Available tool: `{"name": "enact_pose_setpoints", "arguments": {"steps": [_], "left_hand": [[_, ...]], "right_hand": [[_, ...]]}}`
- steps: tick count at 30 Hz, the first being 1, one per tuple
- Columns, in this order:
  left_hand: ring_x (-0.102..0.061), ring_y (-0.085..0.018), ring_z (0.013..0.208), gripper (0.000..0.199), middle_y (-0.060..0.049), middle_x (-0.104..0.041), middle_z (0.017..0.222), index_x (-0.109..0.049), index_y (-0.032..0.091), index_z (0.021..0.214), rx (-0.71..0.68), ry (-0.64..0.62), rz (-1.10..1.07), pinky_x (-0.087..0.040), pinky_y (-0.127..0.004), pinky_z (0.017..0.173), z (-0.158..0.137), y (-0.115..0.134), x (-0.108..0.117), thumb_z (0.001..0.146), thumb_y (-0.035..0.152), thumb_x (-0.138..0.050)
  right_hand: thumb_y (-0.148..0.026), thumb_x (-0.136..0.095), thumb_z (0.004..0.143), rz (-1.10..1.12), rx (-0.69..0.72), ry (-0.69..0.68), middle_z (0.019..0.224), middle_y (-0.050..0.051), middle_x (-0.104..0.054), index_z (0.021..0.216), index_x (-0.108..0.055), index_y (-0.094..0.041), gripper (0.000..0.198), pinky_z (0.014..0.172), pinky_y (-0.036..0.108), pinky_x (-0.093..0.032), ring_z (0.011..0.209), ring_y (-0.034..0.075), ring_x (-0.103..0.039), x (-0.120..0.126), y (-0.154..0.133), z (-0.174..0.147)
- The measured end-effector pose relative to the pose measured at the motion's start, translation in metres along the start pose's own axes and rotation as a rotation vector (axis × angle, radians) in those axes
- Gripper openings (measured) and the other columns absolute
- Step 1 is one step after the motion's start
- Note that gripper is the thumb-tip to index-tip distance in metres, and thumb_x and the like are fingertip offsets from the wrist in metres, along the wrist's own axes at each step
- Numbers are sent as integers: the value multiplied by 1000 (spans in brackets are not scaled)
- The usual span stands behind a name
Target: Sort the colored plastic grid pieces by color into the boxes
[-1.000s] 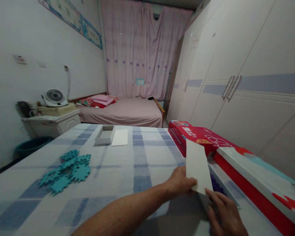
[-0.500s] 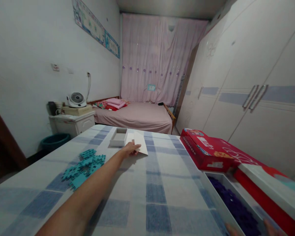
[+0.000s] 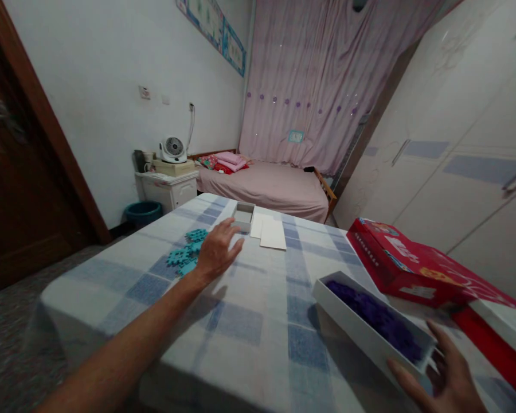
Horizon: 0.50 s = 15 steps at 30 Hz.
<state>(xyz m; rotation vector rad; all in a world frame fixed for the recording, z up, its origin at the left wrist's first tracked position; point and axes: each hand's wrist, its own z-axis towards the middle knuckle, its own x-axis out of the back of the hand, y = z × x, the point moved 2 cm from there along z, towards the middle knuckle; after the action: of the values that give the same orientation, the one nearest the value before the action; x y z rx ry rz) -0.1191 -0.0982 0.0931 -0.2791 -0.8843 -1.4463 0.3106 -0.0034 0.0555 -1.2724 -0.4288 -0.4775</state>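
My left hand (image 3: 218,248) hovers over the table with its fingers apart and nothing in them. Beside it lies a loose heap of teal toothed foam-like pieces (image 3: 188,252), partly covered by the hand. Just beyond the fingertips sits a small open grey-white box (image 3: 243,217). Two white cards (image 3: 273,233) lie overlapping to its right. My right hand (image 3: 445,373) grips the near end of a long white open box (image 3: 348,317), thumb on one side and fingers on the other. Dark purple pieces (image 3: 376,315) fill that box, which is tilted and casts a shadow on the cloth.
A red printed box (image 3: 395,261) stands at the table's right side, with a white-and-red box (image 3: 505,327) nearer me. A blue-and-white checked cloth (image 3: 258,321) covers the table. Behind are a bed (image 3: 270,186) and a cabinet (image 3: 167,189) with a fan (image 3: 172,149).
My left hand has let go of the white card and drawn back toward the teal pieces. My right hand has brought the long box of purple pieces up and leftward. The view has turned left.
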Motion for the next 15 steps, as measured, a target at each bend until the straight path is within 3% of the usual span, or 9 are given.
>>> {"name": "enact_pose_setpoints", "arguments": {"steps": [3,7,10,15], "left_hand": [[-49,-25,122,33,-10,-55,130,-64,19,104,130,151,55,-36,-40,108,-16,-50,19,90,38,-41],[-52,-25,119,35,-12,-61,121,-65,17,97,376,177,62,-37,-40,107,-26,-99,20,90,35,-35],[-52,-27,118,39,-16,-63,117,-65,15,95,461,171,71,-37,-44,107,-29,-113,14,90,35,-32],[-53,-25,119,37,-14,-64,117,-65,19,96,479,112,54,-36,-41,108,-32,-115,8,91,38,-34]], "right_hand": [[-50,-70,65,47,262,-206,145,12,-38,144,-31,-29,91,98,50,-46,126,35,-47,-36,-59,13],[-36,-68,70,69,569,-408,145,12,-37,144,-29,-24,84,108,47,-36,129,28,-43,-88,-137,34],[-28,-67,69,-2,777,-521,140,14,-41,141,-34,-19,80,111,48,-29,132,28,-38,-121,-193,45],[-24,-69,64,-130,1033,-699,135,14,-43,140,-37,-17,82,105,46,-35,125,29,-42,-162,-266,48]]}}
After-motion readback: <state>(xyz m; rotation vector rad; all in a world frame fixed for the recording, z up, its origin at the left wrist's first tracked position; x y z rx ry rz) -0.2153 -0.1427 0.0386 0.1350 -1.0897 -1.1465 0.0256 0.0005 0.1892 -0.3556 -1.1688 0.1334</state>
